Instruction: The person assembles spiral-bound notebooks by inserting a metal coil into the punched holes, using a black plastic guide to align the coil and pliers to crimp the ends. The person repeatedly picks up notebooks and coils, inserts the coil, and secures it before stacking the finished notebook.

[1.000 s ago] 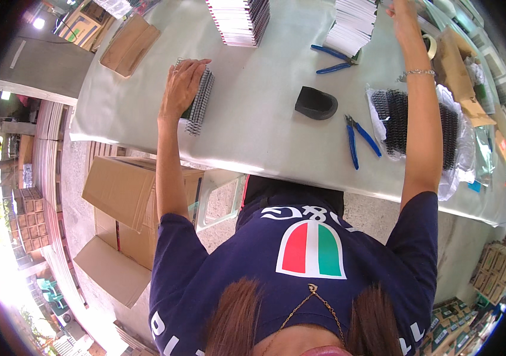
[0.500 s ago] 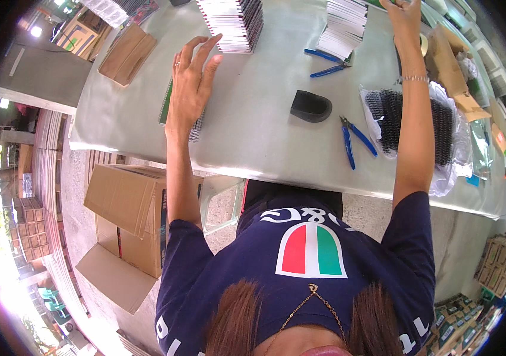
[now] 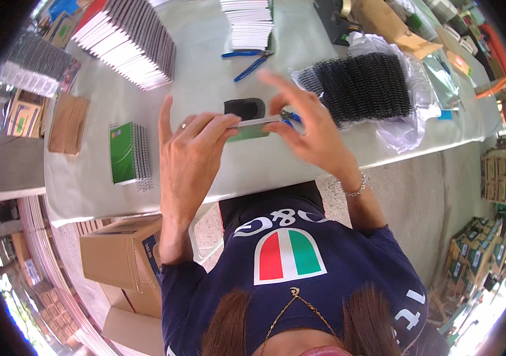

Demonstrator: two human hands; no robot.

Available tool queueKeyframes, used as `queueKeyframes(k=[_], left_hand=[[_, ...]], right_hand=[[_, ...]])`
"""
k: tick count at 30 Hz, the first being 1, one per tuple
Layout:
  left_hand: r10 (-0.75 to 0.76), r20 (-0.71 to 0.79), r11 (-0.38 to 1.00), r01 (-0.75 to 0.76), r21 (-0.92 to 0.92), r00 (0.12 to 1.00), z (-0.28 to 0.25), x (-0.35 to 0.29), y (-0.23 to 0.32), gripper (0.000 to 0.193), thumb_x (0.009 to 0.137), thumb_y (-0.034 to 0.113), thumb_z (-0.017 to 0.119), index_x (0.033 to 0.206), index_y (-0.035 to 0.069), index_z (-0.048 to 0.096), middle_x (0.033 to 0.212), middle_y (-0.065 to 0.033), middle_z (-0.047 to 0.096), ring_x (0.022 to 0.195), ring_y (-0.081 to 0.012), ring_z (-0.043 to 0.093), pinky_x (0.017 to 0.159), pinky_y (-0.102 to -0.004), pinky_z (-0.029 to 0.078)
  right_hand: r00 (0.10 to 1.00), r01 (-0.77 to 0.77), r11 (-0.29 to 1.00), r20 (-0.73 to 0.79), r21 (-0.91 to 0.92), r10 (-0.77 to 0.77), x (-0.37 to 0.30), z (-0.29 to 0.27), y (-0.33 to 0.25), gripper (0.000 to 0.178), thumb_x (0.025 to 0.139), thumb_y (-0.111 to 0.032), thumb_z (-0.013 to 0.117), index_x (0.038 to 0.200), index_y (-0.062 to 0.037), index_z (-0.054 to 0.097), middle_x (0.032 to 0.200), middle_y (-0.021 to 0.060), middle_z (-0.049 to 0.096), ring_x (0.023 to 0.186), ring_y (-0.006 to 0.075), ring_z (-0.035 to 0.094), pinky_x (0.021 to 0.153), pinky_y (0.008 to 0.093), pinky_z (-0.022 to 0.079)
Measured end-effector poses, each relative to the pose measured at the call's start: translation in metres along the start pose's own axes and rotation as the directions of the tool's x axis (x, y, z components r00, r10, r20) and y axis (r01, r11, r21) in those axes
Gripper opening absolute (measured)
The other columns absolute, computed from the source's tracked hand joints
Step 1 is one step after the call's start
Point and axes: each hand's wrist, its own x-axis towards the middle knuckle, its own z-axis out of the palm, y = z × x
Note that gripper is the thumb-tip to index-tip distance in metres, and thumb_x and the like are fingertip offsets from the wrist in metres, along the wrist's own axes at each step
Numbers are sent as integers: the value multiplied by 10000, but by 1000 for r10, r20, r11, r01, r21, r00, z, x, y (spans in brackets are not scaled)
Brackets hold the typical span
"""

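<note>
A thin green-covered notebook (image 3: 249,132) is held edge-up between my two hands over the table's near part. My left hand (image 3: 196,145) grips its left end, fingertips along the pale page edge. The thumb of my right hand (image 3: 318,130) pinches the right end, with one finger raised and blurred. Just beyond the notebook lies a black rounded pad-like object (image 3: 244,108). Blue-handled pliers (image 3: 291,117) show partly behind my right fingers. To the left sits a small stack of green spiral notebooks (image 3: 124,153).
A tall stack of red-covered notebooks (image 3: 128,47) stands far left, near a brown block (image 3: 69,123). White page blocks (image 3: 249,25) are piled at the far middle beside a second pair of blue pliers (image 3: 247,64). Black binding coils (image 3: 362,83) lie on white plastic at right.
Both hands have come together in front of me, the right one back from the far right, now with a green notebook between them. The view has shifted to the right.
</note>
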Motion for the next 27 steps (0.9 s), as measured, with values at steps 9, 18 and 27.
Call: queueKeyframes(k=[9, 18, 27], left_hand=[[-214, 165, 975, 202, 90, 963, 25, -58, -27, 143, 945, 110, 611, 1087, 128, 618, 1021, 7, 635, 1004, -199, 604, 1177, -535, 238], [-328, 158, 944, 328, 25, 931, 47, -82, -16, 215, 947, 100, 590, 1155, 143, 551, 1065, -4, 583, 1143, -237, 539, 1185, -666, 33], [-406, 10, 909, 403, 107, 914, 69, -82, -1, 401, 813, 446, 782, 1051, 156, 642, 1238, -40, 476, 1280, -279, 428, 1139, -720, -17]], right_hand=[[726, -666, 344, -681, -662, 94, -100, -103, 129, 363, 900, -230, 724, 1239, -115, 661, 1146, 128, 600, 1065, 315, 552, 969, 462, 417], [623, -757, 510, -686, -409, 375, -96, -111, 126, 284, 888, -193, 740, 1142, -73, 696, 921, 118, 629, 831, 291, 600, 833, 418, 479], [732, -654, 472, -653, -591, 195, -88, -110, 130, 184, 880, -150, 728, 988, -12, 673, 842, 130, 626, 771, 298, 601, 746, 416, 485]])
